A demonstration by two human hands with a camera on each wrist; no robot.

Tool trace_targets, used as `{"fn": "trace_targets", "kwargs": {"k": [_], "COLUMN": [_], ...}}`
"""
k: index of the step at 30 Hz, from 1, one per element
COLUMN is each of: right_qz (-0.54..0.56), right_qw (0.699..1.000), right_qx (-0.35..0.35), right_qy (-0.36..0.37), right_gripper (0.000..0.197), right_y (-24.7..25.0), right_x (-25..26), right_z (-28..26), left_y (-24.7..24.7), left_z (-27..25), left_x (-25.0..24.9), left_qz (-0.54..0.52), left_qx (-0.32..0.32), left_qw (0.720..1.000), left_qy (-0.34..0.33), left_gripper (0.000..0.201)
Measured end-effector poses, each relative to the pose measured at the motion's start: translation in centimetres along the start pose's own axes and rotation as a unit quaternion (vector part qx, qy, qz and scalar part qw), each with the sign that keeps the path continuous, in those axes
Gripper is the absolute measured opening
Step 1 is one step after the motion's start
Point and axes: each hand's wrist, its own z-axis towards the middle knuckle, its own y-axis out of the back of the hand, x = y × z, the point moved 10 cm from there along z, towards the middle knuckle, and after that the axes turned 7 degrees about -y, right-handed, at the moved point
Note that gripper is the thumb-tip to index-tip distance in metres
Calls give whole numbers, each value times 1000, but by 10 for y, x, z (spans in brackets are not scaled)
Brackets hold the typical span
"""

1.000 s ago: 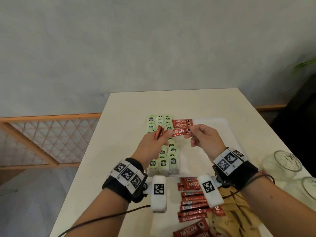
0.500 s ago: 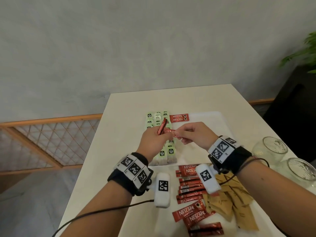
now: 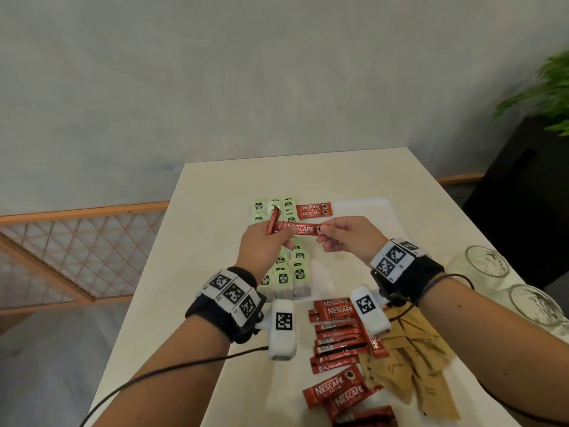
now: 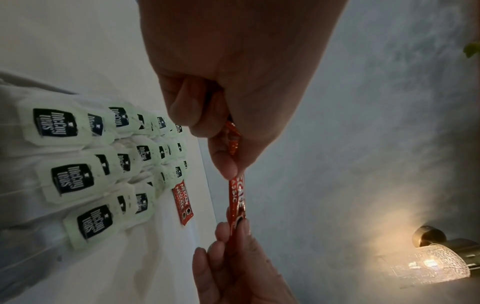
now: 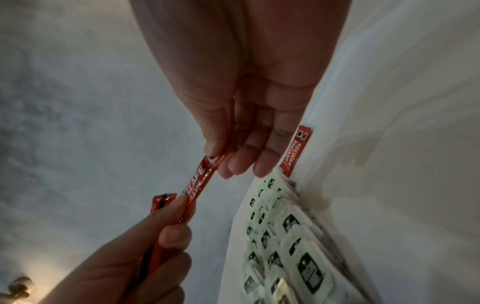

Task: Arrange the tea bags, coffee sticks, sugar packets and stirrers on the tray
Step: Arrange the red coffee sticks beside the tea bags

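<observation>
Above the white tray point(image 3: 363, 208), my left hand point(image 3: 264, 245) grips a red coffee stick point(image 3: 300, 229) at its left end and a second stick point(image 3: 273, 220) that points up. My right hand point(image 3: 341, 238) pinches the first stick's right end between thumb and finger; the wrist views show this stick point(image 4: 237, 202) point(image 5: 201, 181) stretched between both hands. Two coffee sticks point(image 3: 314, 210) lie flat at the tray's far edge, next to rows of green tea bags point(image 3: 286, 272) point(image 4: 67, 179) point(image 5: 293, 242) on the tray's left side.
Loose coffee sticks point(image 3: 337, 343) and brown sugar packets point(image 3: 412, 362) lie on the table in front of the tray. Two glass jars point(image 3: 480, 266) stand at the right edge. A dark cabinet and a plant stand beyond the table's right side.
My right hand left a second stick on the tray beside the first one, came back to my left hand and took hold of another stick's right end.
</observation>
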Motion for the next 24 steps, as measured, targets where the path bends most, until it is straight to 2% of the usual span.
{"fn": "trace_targets", "kwargs": {"k": [2, 4, 7, 9, 14, 20, 24], "right_qz": [-22, -56, -175, -217, -300, -340, -321], "right_qw": [1000, 997, 978, 965, 928, 907, 908], "right_qx": [-16, -54, -108, -130, -163, -203, -215], "right_qy": [-1, -14, -40, -72, -150, -141, -160], "right_gripper": [10, 8, 11, 13, 19, 10, 29], "right_y": [8, 23, 47, 60, 83, 77, 76], "right_x": [-2, -9, -21, -32, -52, -46, -50], "right_z": [11, 24, 44, 57, 88, 115, 125], "left_y": [-1, 4, 15, 18, 24, 22, 16], "left_z": [6, 13, 21, 26, 32, 46, 51], "left_x": [4, 8, 16, 21, 29, 38, 45], "left_qz": [4, 7, -55, -98, -151, -158, -186], "left_qx": [15, 0, -36, -49, -62, -56, -45], "left_qw": [1000, 1000, 995, 990, 982, 982, 979], "left_qy": [9, 29, 71, 86, 93, 83, 73], "left_gripper": [29, 48, 56, 59, 41, 30, 25]}}
